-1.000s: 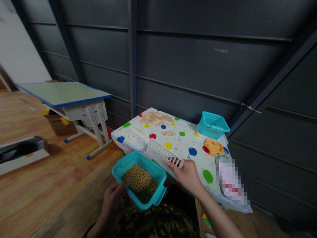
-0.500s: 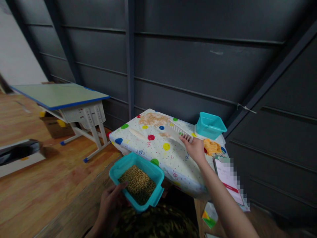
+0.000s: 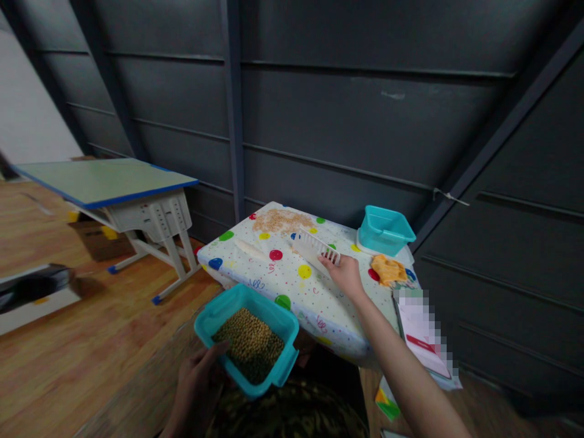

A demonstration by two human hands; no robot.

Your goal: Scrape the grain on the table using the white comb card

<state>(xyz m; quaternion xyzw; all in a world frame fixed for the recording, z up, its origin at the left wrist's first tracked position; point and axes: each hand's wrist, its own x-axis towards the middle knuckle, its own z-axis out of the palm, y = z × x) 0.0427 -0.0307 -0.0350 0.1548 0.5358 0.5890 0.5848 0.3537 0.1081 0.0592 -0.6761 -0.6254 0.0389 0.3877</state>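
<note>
My left hand (image 3: pixel 203 371) grips the near left side of a teal plastic container (image 3: pixel 246 295), thumb over its rim. Yellowish soybeans (image 3: pixel 250 334) lie inside it, with darker green beans toward the near corner. The container is held in front of the table's near edge. Over the table, my right hand (image 3: pixel 345 274) is closed on the near end of a white plastic slotted piece (image 3: pixel 314 249); its full shape is unclear. Beyond the far end of this piece, a patch of fine light-brown grains (image 3: pixel 280 220) spreads on the tablecloth (image 3: pixel 292 277).
A second teal container (image 3: pixel 387 230) stands at the back right, near a crumpled orange cloth (image 3: pixel 387 269). A tablet-like device (image 3: pixel 422 334) lies on the right edge. A pale elongated item (image 3: pixel 250 248) rests at left. A dark panelled wall (image 3: pixel 333 121) rises behind; a green-topped desk (image 3: pixel 109 179) stands left.
My right hand has moved the white slotted piece a little left and toward me. My left hand still holds the container, almost unmoved. The view has shifted slightly.
</note>
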